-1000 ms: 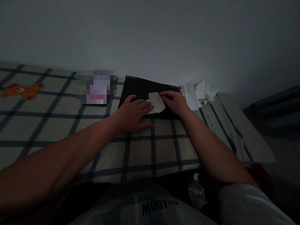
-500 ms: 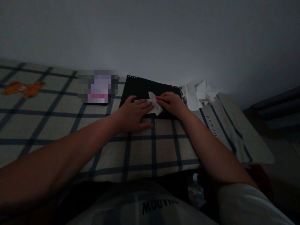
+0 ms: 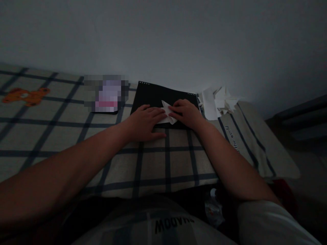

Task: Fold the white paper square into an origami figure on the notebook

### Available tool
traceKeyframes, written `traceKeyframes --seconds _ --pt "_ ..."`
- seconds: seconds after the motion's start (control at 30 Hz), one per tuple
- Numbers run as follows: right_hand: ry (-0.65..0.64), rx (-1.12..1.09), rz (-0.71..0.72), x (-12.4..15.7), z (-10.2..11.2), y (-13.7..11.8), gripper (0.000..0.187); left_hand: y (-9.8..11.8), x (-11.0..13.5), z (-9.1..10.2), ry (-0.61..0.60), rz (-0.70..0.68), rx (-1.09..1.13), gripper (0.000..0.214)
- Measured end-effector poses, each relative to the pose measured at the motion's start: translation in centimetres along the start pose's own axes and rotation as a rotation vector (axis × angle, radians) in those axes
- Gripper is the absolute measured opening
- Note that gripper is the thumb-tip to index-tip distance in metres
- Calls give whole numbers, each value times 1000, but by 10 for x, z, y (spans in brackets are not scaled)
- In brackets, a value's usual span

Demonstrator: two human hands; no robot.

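Note:
A folded piece of white paper lies on a black notebook with punched holes along its far edge. My left hand rests flat over the paper's left part, fingers stretched out and thumb apart on the cloth. From the right, my right hand pinches the paper's folds between thumb and fingertips. One pointed corner of the paper stands up between the hands. The fingers hide part of it.
Several folded white papers lie in a pile right of the notebook. A blurred-out phone-like object and an orange bear-shaped item are on the checked cloth. A plastic bottle stands below the near edge.
My right fingers have shifted slightly left on the paper, and its raised corner looks narrower and more folded. The left hand stays almost in place.

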State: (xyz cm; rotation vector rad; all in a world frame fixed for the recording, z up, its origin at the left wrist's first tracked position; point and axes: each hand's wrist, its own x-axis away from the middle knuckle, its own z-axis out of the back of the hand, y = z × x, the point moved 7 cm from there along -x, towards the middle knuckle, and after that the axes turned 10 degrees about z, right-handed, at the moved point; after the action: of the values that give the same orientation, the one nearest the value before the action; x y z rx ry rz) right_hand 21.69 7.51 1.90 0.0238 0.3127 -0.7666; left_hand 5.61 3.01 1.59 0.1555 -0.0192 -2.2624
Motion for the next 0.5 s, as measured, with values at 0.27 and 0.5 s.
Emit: traceKeyframes --seconds 0.27,0.5 --pt "-21 34 14 -1 0 -2 36 -1 1 -4 -26 49 -30 83" --pt "-24 68 27 -1 1 -6 36 2 -1 -7 -18 63 -50 83"
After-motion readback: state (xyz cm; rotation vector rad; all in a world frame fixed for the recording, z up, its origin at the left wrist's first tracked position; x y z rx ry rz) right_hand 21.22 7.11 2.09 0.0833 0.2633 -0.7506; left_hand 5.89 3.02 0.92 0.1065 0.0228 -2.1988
